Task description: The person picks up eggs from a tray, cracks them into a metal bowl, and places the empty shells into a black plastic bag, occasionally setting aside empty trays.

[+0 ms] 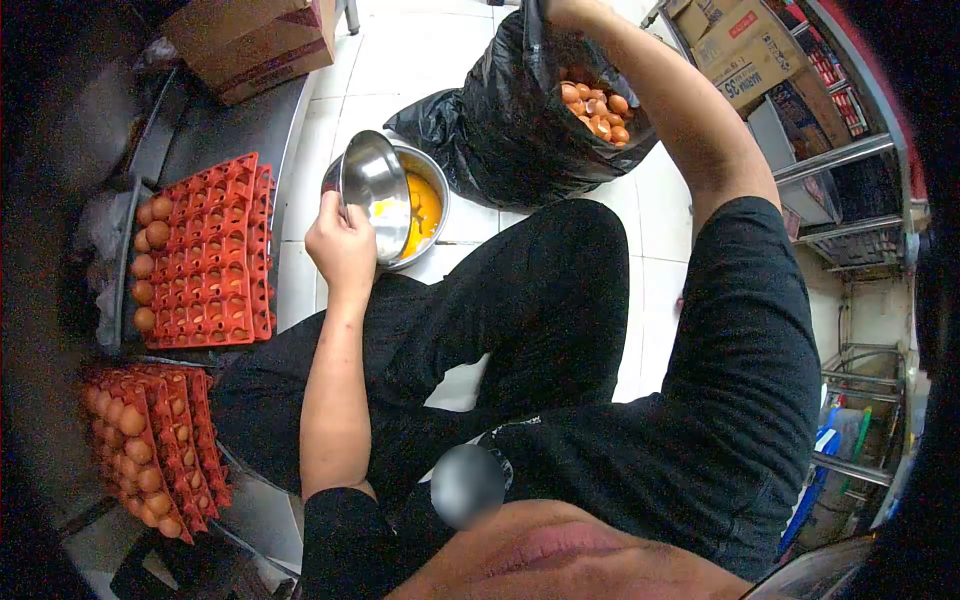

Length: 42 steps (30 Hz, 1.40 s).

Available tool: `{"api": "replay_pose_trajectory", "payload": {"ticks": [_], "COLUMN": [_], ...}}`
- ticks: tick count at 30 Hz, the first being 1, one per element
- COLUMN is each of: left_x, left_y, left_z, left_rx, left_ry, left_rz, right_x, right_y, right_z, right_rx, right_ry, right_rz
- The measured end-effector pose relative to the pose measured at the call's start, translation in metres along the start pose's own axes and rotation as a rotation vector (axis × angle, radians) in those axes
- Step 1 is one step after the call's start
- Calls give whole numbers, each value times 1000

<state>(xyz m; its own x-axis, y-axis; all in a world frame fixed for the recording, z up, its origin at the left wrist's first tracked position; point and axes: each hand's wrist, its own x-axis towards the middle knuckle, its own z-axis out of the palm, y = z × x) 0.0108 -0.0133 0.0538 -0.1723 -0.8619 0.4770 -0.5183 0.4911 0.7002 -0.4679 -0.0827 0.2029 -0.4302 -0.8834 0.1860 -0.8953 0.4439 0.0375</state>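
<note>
My left hand [343, 240] is closed on the rim of a small steel bowl [378, 180], which is tilted over a larger metal pot [443, 205]. Yolks and egg liquid [424, 215] lie in the pot. At the top edge of the view my right hand [572, 12] is at the rim of a black plastic bag [500, 130]; its fingers are mostly cut off or hidden. Inside the bag's opening lie several brown eggshells [598, 110].
Red egg trays [215, 255] with several eggs along one side stand at the left, and a stack of fuller trays [140, 450] is below them. A cardboard box [250, 50] is at the upper left. Metal shelving [835, 160] with cartons runs along the right.
</note>
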Motion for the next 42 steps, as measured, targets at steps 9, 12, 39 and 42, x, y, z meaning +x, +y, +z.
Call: {"api": "replay_pose_trajectory", "payload": {"ticks": [9,12,39,42], "left_x": [4,3,-32,-15], "left_y": [6,-2,-11,-18], "left_z": [-2,1,30,28], "left_rx": [-46,-92,-1445,-753], "left_ry": [-15,0,-293,-160], "left_rz": [-99,-140,-388,-300], "right_x": [-101,-135,-155,-143], "right_y": [-143,-191,-609,-570], "right_z": [-97,-80,4,-3], "right_rx": [25,310,430,814], "right_ry": [-12,197,-37,60], "right_rz": [-93,-417,-691,-609]}}
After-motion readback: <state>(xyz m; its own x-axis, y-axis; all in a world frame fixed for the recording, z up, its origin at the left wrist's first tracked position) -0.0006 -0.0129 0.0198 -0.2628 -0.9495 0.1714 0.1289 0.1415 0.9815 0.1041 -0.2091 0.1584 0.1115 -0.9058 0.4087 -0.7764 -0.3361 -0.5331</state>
